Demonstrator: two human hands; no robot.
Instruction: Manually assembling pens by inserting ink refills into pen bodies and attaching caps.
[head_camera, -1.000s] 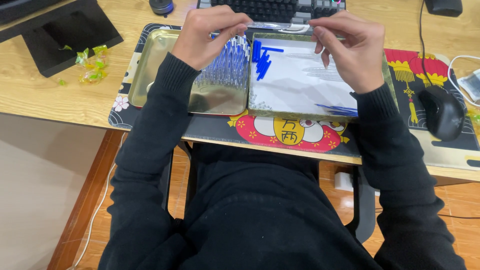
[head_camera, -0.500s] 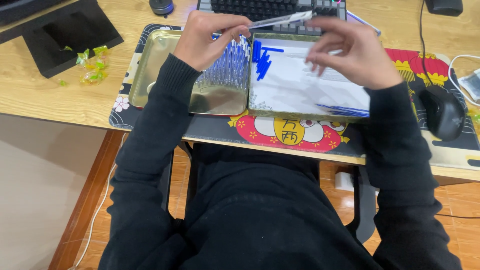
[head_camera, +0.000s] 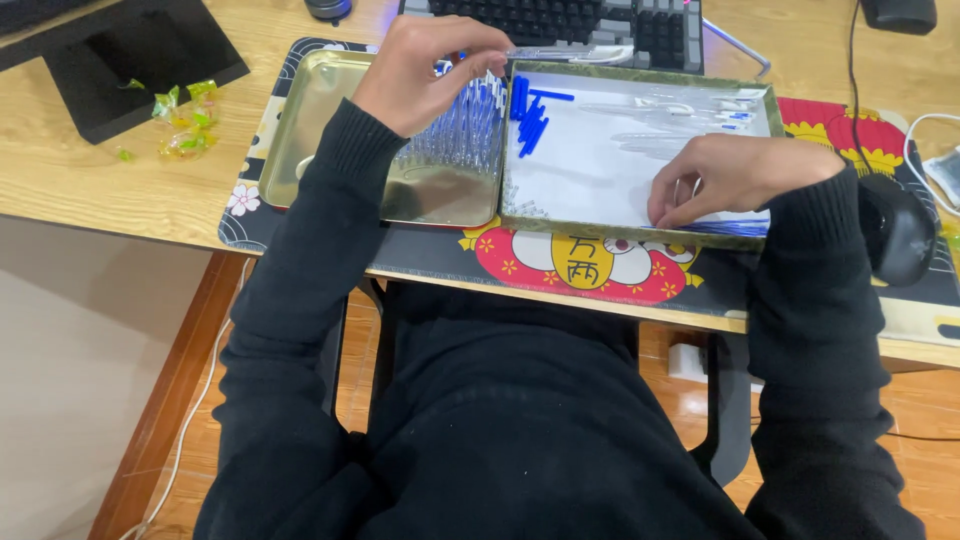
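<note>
Nearest the body, along the bench (head_camera: 120, 200) edge: patterned desk mat (head_camera: 600, 270) w/ two shallow trays side by side, touching, so both sit w/in easy reach of either hand.

Right hand (head_camera: 735, 180) is down at the near right corner of the white-lined tray (head_camera: 640, 235), fingertips pinched on the row of blue-tipped clear pieces (head_camera: 735, 227) lying along that edge. Looks like a pinch grip on one piece, but can't tell if it's actually lifted or just touched.

Mid tray: white liner mostly bare; small pile of loose blue caps (head_camera: 530, 115) near its left wall, few clear tubes (head_camera: 680, 110) scattered toward the far side. Sorted by type, probably to keep parts apart.

Left hand (head_camera: 430, 60) is raised over the seam between trays, fingers closed on a thin clear tube w/ pale tip (head_camera: 570, 52), held roughly level, pointing right. Under it, the gold metal tray (head_camera: 330, 130) holds a dense bundle of clear tubes (head_camera: 455, 135) stacked against its right wall.

Far: keyboard (head_camera: 590, 25) just behind the trays; mouse (head_camera: 895, 235) right of the right wrist; green wrappers (head_camera: 185, 120) well left.
</note>
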